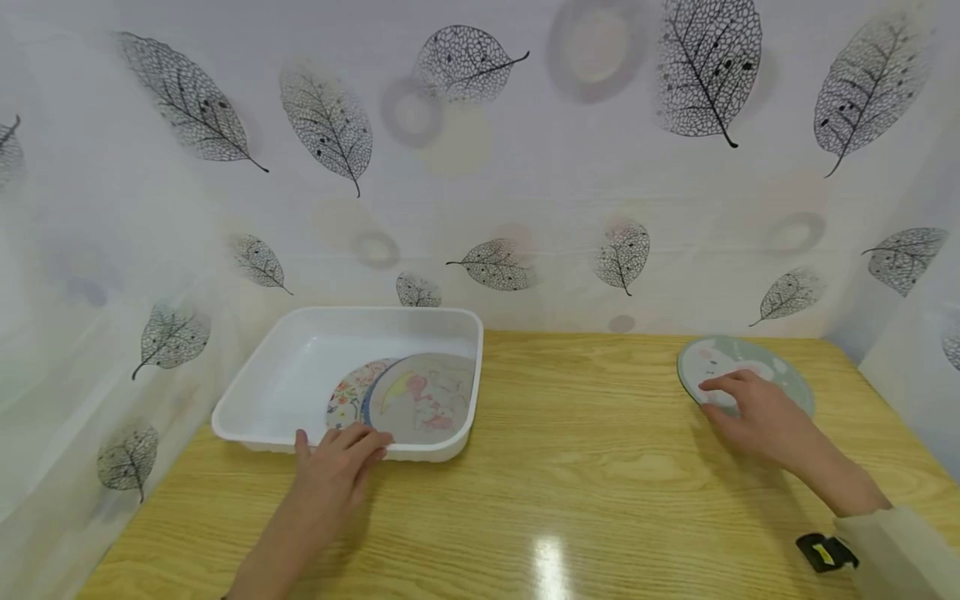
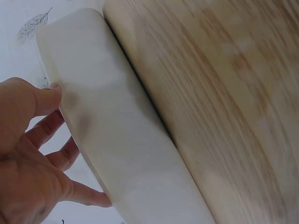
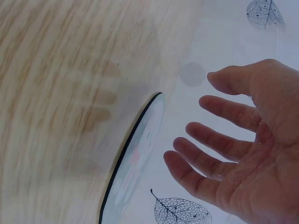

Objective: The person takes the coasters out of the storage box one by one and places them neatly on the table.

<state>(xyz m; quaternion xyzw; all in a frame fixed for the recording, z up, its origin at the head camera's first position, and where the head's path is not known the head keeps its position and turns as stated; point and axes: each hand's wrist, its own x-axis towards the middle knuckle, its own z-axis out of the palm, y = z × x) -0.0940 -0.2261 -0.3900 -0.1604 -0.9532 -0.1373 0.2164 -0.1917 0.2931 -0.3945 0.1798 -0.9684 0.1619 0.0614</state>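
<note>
My left hand (image 1: pixel 330 471) rests its fingers on the near rim of a white plastic tray (image 1: pixel 258 392). The left wrist view shows the thumb and little finger touching the rim (image 2: pixel 70 128), with the middle fingers partly hidden behind it. Inside the tray lie two overlapping round mats: a pale one with a pink and yellow picture (image 1: pixel 435 396) over a flowered one (image 1: pixel 347 398). To the right, my right hand (image 1: pixel 765 421) hovers over a green round mat with a white cartoon animal (image 1: pixel 783 383). In the right wrist view its fingers are spread, holding nothing, apart from the dark-edged mat (image 3: pixel 135 158).
Everything stands on a wood-grain table (image 1: pixel 570 467). A pale curtain with leaf prints (image 1: pixel 525 183) hangs along the back and sides. A small black object with a yellow mark (image 1: pixel 825 552) shows beside the right sleeve (image 1: pixel 896 546).
</note>
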